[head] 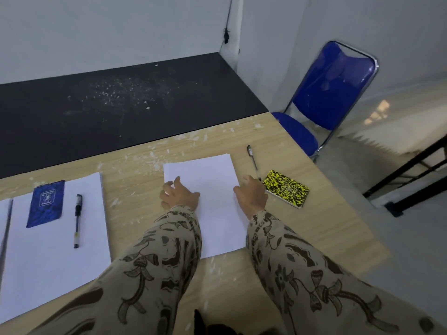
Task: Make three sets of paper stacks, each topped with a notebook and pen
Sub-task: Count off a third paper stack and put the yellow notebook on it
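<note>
A bare white paper stack (212, 187) lies on the wooden table (135, 184) in front of me. My left hand (179, 194) rests on its left edge with fingers spread. My right hand (250, 194) rests on its right edge, also empty. Just right of the stack lie a black pen (253, 163) and a yellow-and-black speckled notebook (286, 188), both on the bare table. To the left, a second paper stack (55, 257) carries a blue notebook (46, 204) and a black pen (77, 221). At the far left edge a third paper stack (3, 213) is only partly in view.
A black surface (121, 107) adjoins the table's far edge, against a white wall. A blue folding chair (331, 93) stands at the table's far right corner. The table's right edge drops to the floor, where a black frame (411, 180) stands.
</note>
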